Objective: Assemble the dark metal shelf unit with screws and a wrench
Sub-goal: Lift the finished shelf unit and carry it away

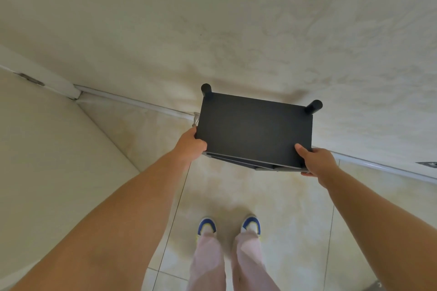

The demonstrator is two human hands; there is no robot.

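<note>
- The shelf (pixel 254 129) is dark and it is held up in the air, in front of the wall (pixel 260 30) and above the tiled floor (pixel 295 208); its flat panel faces the camera.
- Two round legs (pixel 313 106) stick out from the far corners of the panel; below the near edge, parts of lower panels show.
- The left hand (pixel 190 143) grips the left near corner of the shelf, with the fingers curled around the edge; a small pale thing (pixel 195 119) shows just above this hand, maybe it hangs from the shelf, but I cannot tell what it is.
- The right hand (pixel 315 160) grips the right near corner; the thumb lies on the top of the panel and the other fingers go under it.
- Both arms are stretched forward; below, two shoes (pixel 251 224) with blue toes stand on the floor, under pale pink trousers (pixel 248 257).
- A white baseboard (pixel 132 100) runs along the foot of the wall.
</note>
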